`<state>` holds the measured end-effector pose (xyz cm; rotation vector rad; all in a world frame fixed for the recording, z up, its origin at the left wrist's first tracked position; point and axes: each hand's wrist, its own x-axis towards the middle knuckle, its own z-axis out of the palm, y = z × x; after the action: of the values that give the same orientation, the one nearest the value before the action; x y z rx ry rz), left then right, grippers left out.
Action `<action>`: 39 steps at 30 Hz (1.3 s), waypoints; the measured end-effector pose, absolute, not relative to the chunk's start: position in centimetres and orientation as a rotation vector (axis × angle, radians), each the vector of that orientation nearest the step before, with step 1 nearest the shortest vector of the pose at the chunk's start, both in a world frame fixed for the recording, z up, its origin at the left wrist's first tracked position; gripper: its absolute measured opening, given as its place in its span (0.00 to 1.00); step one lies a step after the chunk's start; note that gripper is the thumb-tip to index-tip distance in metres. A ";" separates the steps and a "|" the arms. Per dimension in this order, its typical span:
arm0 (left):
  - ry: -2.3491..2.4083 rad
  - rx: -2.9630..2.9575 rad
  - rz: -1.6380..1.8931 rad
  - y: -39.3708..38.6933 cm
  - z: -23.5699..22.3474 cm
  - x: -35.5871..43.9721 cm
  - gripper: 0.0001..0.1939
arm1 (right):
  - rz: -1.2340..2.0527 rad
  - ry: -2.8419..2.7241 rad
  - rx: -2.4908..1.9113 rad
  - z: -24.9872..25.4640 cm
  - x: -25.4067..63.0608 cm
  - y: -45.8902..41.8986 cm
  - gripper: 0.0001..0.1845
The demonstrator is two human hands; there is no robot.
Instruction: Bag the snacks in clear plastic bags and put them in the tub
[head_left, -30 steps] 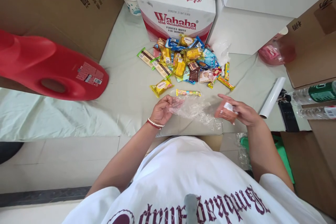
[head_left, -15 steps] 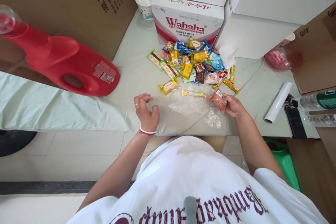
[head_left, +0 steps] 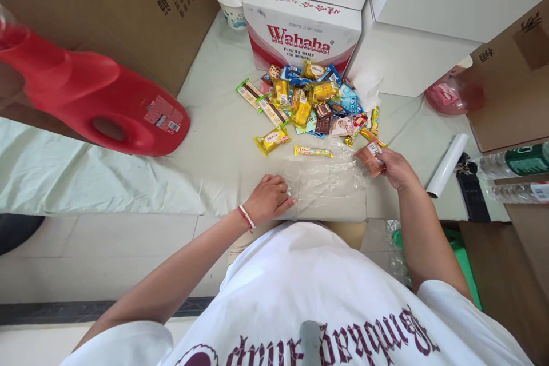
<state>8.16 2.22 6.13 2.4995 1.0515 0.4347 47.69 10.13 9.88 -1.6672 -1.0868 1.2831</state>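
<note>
My right hand [head_left: 397, 168] grips a reddish-brown snack packet [head_left: 369, 159] with a white label, just above the table at the right of the snack pile. My left hand [head_left: 271, 197] rests near the table's front edge, its fingers curled on the left end of a clear plastic bag [head_left: 323, 178]. The bag lies flat between both hands. Behind it lie a thin yellow candy stick [head_left: 313, 151] and a yellow-wrapped cake [head_left: 272, 140]. Farther back is a heap of wrapped snacks, with yellow packets [head_left: 302, 110], a brown chocolate packet [head_left: 322, 120] and green-ended bars [head_left: 274, 110].
A Wahaha carton [head_left: 302, 34] stands behind the heap, beside a paper cup [head_left: 232, 8]. At left lies a big red jug [head_left: 107, 106]. On the right are a white roll [head_left: 448, 166], a black object [head_left: 472, 197] and plastic bottles [head_left: 521, 163].
My left hand has moved right and down from above the table onto the plastic bag. My right hand has shifted slightly right with the packet. A crumpled piece of plastic has left the tabletop.
</note>
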 end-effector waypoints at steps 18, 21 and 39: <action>1.269 2.428 0.373 -2.7 3.7 6.4 0.38 | 0.527 -2.215 -1.796 10.7 39.2 6.7 0.27; 1.141 2.478 0.375 -2.9 3.6 5.9 0.35 | 0.649 -2.438 -1.437 10.7 41.7 3.2 0.30; 1.843 1.997 0.714 9.1 5.5 10.1 0.09 | 0.688 -2.228 -1.800 9.5 44.4 10.3 0.12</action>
<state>10.11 9.08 5.46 1.9974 1.8434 0.7143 44.44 10.32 9.52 -1.8003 -2.2285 0.6883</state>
